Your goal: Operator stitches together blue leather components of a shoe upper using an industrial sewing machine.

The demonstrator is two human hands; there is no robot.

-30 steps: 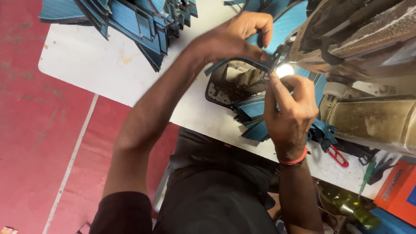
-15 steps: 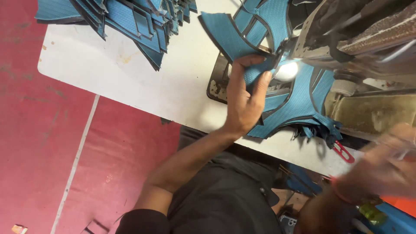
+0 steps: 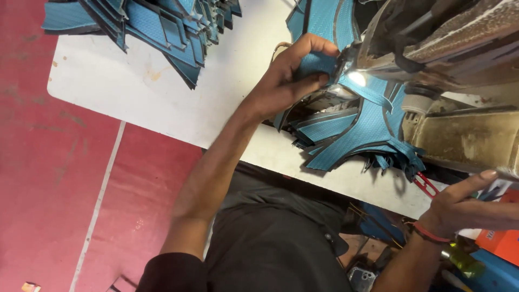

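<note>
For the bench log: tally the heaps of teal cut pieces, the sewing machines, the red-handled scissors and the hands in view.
Heaps of teal cut pieces: 2, one stack at the table's far corner, one pile by the machine
Sewing machine: 1
Red-handled scissors: 1
Hands: 2, left hand gripping a teal piece, right hand empty
Total: 6
</note>
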